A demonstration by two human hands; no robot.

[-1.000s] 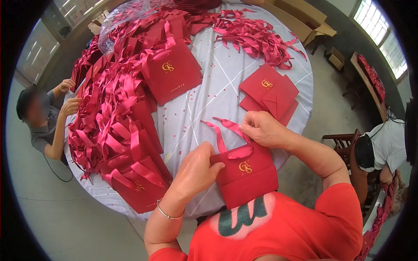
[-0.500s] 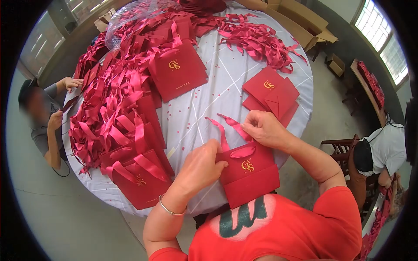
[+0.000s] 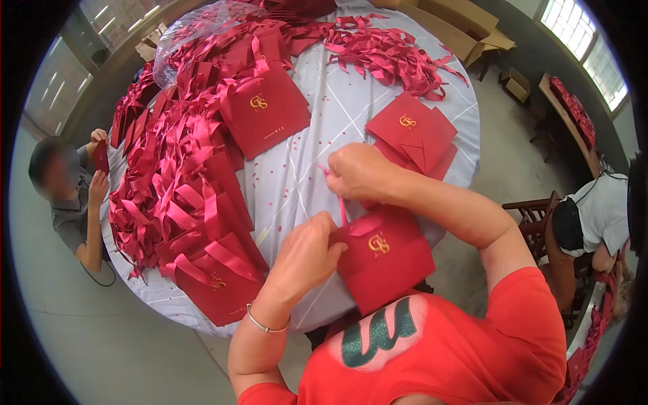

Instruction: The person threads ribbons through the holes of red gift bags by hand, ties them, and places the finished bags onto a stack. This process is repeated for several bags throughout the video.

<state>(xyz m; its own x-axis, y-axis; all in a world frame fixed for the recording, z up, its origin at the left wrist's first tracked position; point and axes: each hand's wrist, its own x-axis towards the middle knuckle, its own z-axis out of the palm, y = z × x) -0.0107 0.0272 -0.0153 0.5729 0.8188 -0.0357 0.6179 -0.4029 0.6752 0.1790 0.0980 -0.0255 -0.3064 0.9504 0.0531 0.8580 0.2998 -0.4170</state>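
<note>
A red paper gift bag [image 3: 388, 260] with a gold monogram lies at the near edge of the table. My left hand [image 3: 307, 246] is closed on its upper left corner, thumb on the front. Above it, my right hand [image 3: 358, 170] pinches a pink ribbon [image 3: 343, 210] that runs up from the bag's top; a short end sticks out past the fingers. Beyond the right forearm lie flat red bags [image 3: 412, 128], partly covered by the arm. To the left, finished-looking bags with ribbon handles [image 3: 216, 280] stand in an overlapping row.
A large heap of ribboned bags [image 3: 169, 169] covers the table's left side. Loose pink ribbons [image 3: 391, 54] lie at the far right of the tablecloth [image 3: 290, 189]. A co-worker [image 3: 67, 196] sits at left; another person [image 3: 597, 216] is at right. Cardboard boxes [image 3: 466, 30] stand behind.
My right hand has moved left and upward, drawing the ribbon with it. The left hand keeps its hold on the bag. The co-worker at left has brought both hands together around a red piece.
</note>
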